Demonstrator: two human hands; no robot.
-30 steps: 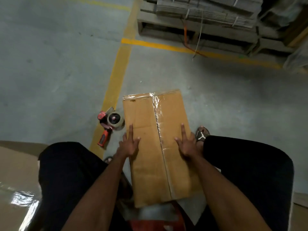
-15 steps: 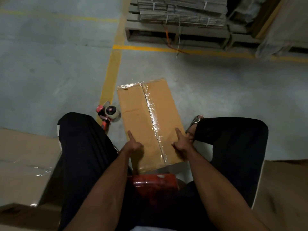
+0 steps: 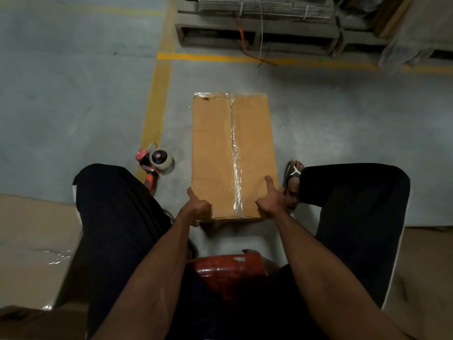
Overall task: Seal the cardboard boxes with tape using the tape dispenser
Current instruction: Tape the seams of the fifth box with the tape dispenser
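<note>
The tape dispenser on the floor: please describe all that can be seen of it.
The tape dispenser lies on its side on the grey floor, at the edge of a yellow line, left of the box and apart from it. It has a red-orange handle, partly hidden behind the person's left knee, a red front part and a pale tape roll with a dark core. It looks like plastic. No hand touches it: both hands are on the box.

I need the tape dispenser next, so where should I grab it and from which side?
Take the tape dispenser by its orange handle, which points back toward the left knee. Come down from above with the left hand, the closer one. The roll and blade end face away, so fingers wrapping the handle probably stay clear of them.
</note>
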